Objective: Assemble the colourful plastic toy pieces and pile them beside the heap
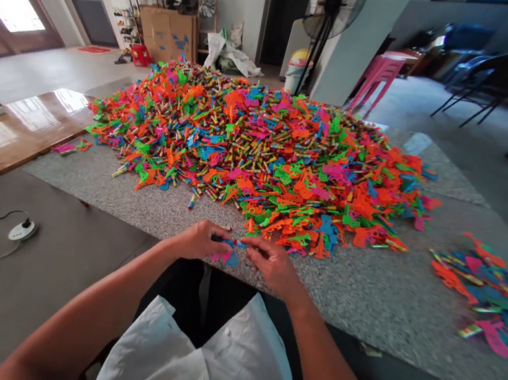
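Pinching blue piece point(231, 243) between fingers point(250, 250)

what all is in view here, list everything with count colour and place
toy piece pile: one, countless orange, green, blue, pink parts, middle of the stone table
small batch: one, same colours, table's right end
stone table: one, grey speckled, in front
wooden table: one, glossy brown, left
standing fan: one, black, back
plastic stool: one, pink, back right
power socket: one, white, floor left
plastic bag: one, white, lap
small pieces: a few, blue and pink, between both hands
left hand: on the small pieces
right hand: on the small pieces
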{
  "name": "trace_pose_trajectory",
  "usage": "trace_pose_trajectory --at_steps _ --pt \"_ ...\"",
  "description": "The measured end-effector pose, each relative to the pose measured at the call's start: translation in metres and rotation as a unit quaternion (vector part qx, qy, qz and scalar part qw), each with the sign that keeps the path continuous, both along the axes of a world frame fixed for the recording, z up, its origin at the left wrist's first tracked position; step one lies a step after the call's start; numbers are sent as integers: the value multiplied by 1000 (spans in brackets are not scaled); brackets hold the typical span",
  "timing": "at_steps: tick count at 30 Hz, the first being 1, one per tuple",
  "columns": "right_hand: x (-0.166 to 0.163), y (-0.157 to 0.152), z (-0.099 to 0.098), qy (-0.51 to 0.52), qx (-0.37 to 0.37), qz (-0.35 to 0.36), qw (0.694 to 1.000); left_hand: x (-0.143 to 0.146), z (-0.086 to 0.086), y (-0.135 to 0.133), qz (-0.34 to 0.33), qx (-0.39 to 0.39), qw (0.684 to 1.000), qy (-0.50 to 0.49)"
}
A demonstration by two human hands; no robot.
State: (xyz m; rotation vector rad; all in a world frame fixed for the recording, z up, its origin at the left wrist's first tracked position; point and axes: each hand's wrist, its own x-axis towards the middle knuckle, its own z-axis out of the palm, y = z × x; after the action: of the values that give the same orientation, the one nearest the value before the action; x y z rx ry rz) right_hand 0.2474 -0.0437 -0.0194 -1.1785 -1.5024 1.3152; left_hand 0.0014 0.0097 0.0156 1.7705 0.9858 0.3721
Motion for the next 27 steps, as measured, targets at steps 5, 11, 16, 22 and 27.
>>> trace_pose_trajectory --at_steps 5,11,16,22,27 --pt "6 -1 8 -19 -17 23 999 0 -1 1 -8 -24 1000 2" --pt "6 -14 11 -74 -24 14 997 6 -17 -1 -29 -140 989 -28" --pt "11 -27 2 -62 -61 -17 996 21 -22 6 -35 -94 995 -5" --pt "113 -32 -19 -20 -82 -341 936 21 -39 27 122 96 985 70" --pt "229 -18 -16 96 -7 -669 737 35 -56 15 114 138 973 146"
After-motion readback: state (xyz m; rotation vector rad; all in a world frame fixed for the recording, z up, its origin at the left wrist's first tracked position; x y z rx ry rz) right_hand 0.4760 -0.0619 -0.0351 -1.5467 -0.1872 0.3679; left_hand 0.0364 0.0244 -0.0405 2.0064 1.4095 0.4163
